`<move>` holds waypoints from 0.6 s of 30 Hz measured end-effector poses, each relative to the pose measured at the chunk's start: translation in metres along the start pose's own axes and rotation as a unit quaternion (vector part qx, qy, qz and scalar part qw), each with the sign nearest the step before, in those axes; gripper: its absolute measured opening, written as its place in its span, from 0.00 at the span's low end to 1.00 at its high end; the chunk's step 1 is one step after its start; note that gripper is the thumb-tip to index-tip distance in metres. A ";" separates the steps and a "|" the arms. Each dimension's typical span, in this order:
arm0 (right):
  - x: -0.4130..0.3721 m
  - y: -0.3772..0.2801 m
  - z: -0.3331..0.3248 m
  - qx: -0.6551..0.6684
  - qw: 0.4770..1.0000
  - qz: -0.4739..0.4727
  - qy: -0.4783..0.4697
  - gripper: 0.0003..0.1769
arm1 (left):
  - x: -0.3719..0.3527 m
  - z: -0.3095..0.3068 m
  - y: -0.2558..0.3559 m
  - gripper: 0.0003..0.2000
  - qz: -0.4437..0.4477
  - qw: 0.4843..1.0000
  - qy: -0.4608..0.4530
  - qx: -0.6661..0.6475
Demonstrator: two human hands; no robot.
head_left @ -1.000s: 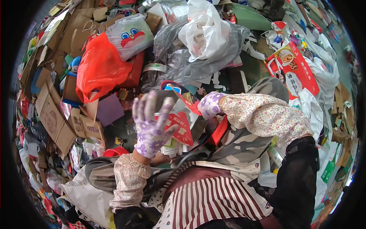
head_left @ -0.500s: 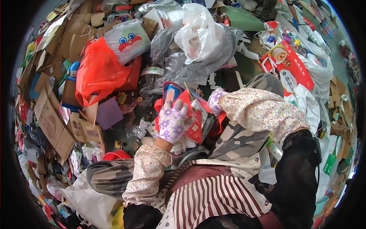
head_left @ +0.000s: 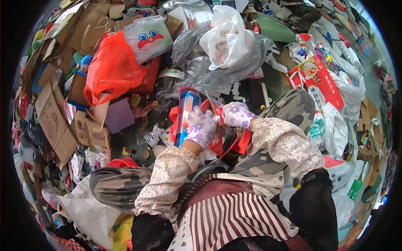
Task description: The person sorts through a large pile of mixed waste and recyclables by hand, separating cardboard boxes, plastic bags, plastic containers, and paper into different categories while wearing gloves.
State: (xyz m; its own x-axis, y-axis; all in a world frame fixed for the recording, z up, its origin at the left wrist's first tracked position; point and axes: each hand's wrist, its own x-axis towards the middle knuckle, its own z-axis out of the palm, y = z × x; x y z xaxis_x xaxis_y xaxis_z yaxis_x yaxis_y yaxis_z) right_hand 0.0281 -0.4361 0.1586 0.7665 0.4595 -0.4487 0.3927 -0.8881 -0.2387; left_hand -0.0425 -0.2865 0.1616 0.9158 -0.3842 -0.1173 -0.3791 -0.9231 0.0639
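Note:
My left hand [head_left: 201, 127], in a white glove with purple flowers, is curled over a red printed paper packet [head_left: 215, 145] in front of my lap. My right hand [head_left: 238, 115], in a matching glove, is closed at the packet's upper right edge. Part of the packet is hidden by my fingers. Just beyond and left of my left hand stands an open blue and red box [head_left: 189, 101]. A dark comb-like brush [head_left: 264, 94] lies beyond my right hand.
A red plastic bag [head_left: 112, 67], a white plastic bag [head_left: 228, 39] and grey plastic film lie ahead. Flattened cardboard [head_left: 54, 121] is piled on the left. A red food carton [head_left: 318, 79] leans at the right, beside white bags. Mixed waste surrounds my crossed legs.
My left hand has moved right and curled its fingers, uncovering more of the blue and red box. My right hand has shifted slightly and turned inward. The two hands are closer together.

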 end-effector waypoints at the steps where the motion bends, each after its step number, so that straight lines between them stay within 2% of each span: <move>1: 0.000 0.001 0.002 0.004 1.000 -0.010 0.015 0.13 | 0.003 0.004 0.002 0.18 -0.003 1.000 -0.003 -0.004; 3: 0.000 0.001 0.005 -0.006 1.000 0.000 0.023 0.12 | 0.009 0.023 0.005 0.15 -0.009 0.997 -0.028 0.067; 4: 0.003 0.002 0.008 -0.012 1.000 -0.003 0.015 0.12 | 0.015 0.032 0.006 0.15 -0.015 0.998 -0.030 0.059; 6: 0.008 0.003 0.020 -0.025 0.997 -0.017 0.069 0.11 | 0.023 0.044 0.008 0.13 -0.054 0.995 0.010 0.078; 7: 0.010 0.004 0.024 -0.031 0.997 -0.016 0.066 0.09 | 0.026 0.046 0.011 0.13 -0.058 0.994 0.018 0.093; 8: 0.007 0.007 0.028 -0.029 0.995 -0.025 0.097 0.08 | 0.031 0.065 0.007 0.14 -0.043 0.991 0.078 0.095; 10: 0.002 0.006 0.027 -0.006 0.995 -0.039 0.091 0.07 | 0.031 0.054 0.008 0.15 -0.035 0.995 -0.011 0.098; 12: 0.008 0.004 0.039 -0.019 0.993 -0.035 0.115 0.07 | 0.039 0.072 0.008 0.17 -0.035 0.993 -0.007 0.113; 14: 0.010 0.001 0.037 0.010 0.991 -0.019 0.131 0.10 | 0.053 0.112 0.009 0.18 -0.071 0.962 0.052 0.258; 15: 0.015 0.006 0.043 0.008 0.992 -0.015 0.124 0.11 | 0.054 0.127 0.006 0.18 -0.088 0.957 0.157 0.229; 16: 0.002 -0.003 0.032 0.076 0.989 0.018 0.125 0.13 | 0.054 0.105 0.002 0.20 -0.048 0.987 0.021 0.150; 18: -0.007 0.000 0.022 0.061 0.995 0.002 0.083 0.14 | 0.035 0.087 0.003 0.20 -0.028 0.988 0.061 0.142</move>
State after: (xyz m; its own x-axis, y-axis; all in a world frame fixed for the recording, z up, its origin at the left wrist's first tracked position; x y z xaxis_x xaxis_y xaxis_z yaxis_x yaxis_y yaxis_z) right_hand 0.0119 -0.4387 0.1428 0.8451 0.4404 -0.3032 0.3339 -0.8776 -0.3441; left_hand -0.0231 -0.3036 0.0714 0.9391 -0.3435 0.0080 -0.3333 -0.9164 -0.2219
